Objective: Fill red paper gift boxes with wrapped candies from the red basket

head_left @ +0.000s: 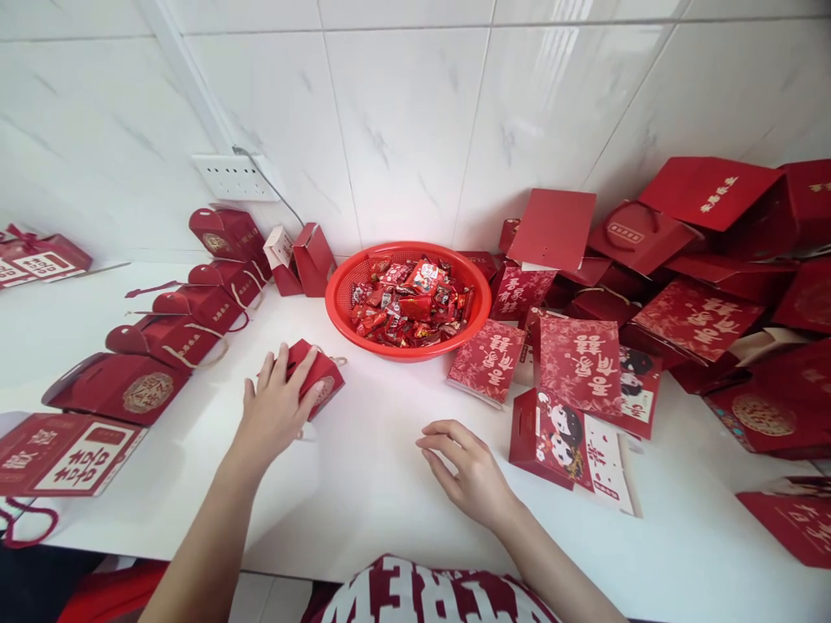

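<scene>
A small red gift box with a cord handle sits on the white table, left of the middle. My left hand lies over its near left side, fingers spread across the top and gripping it; the fingers cover part of the box. Nothing is in my right hand, which is open with loosely bent fingers over the table's middle. Beyond both hands, near the wall, stands a red plastic basket full of red-wrapped candies. Right of my right hand lies a box with cartoon figures.
At left a row of red gift boxes runs toward the wall. A heap of red boxes fills the right side. Two small packets stand under the wall socket. Flat red cards lie right of the basket.
</scene>
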{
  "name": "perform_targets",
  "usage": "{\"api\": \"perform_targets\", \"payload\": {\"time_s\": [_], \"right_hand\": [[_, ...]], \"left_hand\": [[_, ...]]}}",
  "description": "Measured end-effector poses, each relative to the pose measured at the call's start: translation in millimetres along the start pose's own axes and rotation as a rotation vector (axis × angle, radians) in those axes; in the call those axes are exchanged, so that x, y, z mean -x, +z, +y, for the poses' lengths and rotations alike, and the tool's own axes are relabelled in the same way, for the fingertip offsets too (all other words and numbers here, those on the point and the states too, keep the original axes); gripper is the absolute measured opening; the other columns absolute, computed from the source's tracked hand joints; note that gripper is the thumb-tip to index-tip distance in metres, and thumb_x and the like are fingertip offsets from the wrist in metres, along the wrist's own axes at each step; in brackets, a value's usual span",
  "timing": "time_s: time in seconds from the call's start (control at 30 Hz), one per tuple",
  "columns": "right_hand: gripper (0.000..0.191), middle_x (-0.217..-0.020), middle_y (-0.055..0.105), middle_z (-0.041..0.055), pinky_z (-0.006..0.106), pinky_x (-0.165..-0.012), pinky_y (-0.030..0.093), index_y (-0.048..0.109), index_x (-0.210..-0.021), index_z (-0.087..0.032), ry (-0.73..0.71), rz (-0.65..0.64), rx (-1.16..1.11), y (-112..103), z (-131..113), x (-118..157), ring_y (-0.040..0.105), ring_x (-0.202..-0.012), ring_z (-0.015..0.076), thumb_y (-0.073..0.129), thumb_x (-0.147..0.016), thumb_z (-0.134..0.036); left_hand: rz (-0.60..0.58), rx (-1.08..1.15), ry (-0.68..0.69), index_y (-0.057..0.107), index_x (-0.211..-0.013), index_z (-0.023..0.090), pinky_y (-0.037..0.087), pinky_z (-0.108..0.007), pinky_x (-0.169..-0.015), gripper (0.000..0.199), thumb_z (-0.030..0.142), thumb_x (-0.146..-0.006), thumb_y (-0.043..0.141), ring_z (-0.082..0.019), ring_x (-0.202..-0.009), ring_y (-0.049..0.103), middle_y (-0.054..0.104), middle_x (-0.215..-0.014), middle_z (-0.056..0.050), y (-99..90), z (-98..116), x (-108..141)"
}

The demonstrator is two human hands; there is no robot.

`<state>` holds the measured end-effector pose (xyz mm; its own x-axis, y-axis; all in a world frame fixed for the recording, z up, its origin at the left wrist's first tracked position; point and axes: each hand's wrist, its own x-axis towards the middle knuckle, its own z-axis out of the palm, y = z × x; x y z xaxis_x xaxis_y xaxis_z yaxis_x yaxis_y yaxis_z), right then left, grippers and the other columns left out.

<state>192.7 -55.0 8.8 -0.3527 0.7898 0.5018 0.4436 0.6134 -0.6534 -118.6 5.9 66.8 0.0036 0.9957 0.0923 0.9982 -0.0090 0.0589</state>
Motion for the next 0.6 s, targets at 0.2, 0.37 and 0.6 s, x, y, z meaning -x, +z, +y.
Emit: {"api": "perform_targets", "payload": {"time_s": [0.2,0.37,0.6], "right_hand": [[0.021,-0.106,0.066,0.0092,0.038,-0.082,0.058,0.064,-0.109,-0.024,0.009,-0.020,0.010,-1.0,3.6,1.7,0.067,-0.096,0.0208,0.052,-0.095,-0.014],[0.021,-0.107,0.066,0.0094,0.039,-0.081,0.058,0.064,-0.110,-0.024,0.010,-0.043,0.012,1.1,3.5,1.2,0.067,-0.095,0.0210,0.052,-0.095,-0.014],[0.021,-0.107,0.066,0.0090,0.039,-0.081,0.058,0.063,-0.109,-0.023,0.022,-0.068,0.020,1.7,5.1,2.0,0.067,-0.094,0.0209,0.052,-0.095,-0.013]], "left_hand": [[-0.099,0.044,-0.030,0.008,-0.159,0.017,0.007,-0.070,-0.115,0.066,0.025,-0.097,0.028,-0.034,-0.149,0.023,0.027,-0.161,-0.013,-9.0,-53.5,-40.9],[0.020,0.008,-0.056,0.027,-0.155,0.015,0.008,-0.064,-0.117,0.066,0.033,-0.093,0.038,-0.037,-0.141,0.033,0.037,-0.154,-0.018,-2.9,-57.7,-60.1],[0.275,0.037,-0.149,0.047,-0.146,0.029,0.013,-0.070,-0.113,0.053,0.050,-0.099,0.036,-0.043,-0.148,0.011,0.021,-0.160,-0.013,9.6,-51.6,-68.9]]}}
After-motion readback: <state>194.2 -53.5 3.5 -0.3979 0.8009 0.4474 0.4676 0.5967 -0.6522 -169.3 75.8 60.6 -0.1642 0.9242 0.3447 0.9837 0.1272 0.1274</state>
